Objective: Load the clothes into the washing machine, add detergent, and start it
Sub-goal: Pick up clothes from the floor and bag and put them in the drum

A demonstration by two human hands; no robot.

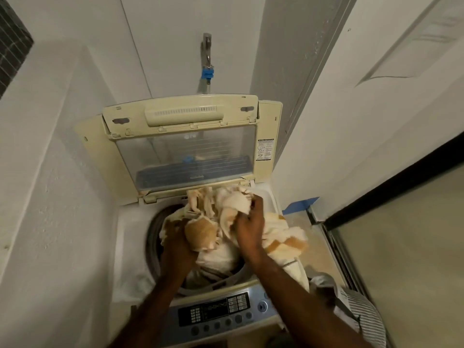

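Note:
A cream top-loading washing machine (130, 237) stands below me with its lid (180, 136) raised against the back wall. A bulky cream and tan towel (218, 214) is bunched over the drum opening, with part of it draped over the machine's right edge. My left hand (175, 237) grips the towel at the drum's left side. My right hand (249, 222) clutches a fold near the middle. The control panel (218, 312) with its buttons lies at the front, under my forearms. No detergent is in view.
White walls close in on the left and back. A water tap (207, 59) with a blue fitting hangs on the back wall. Striped grey clothing (361, 312) is heaped to the machine's right. A dark-framed door (391, 197) and blue tape (300, 204) are on the right.

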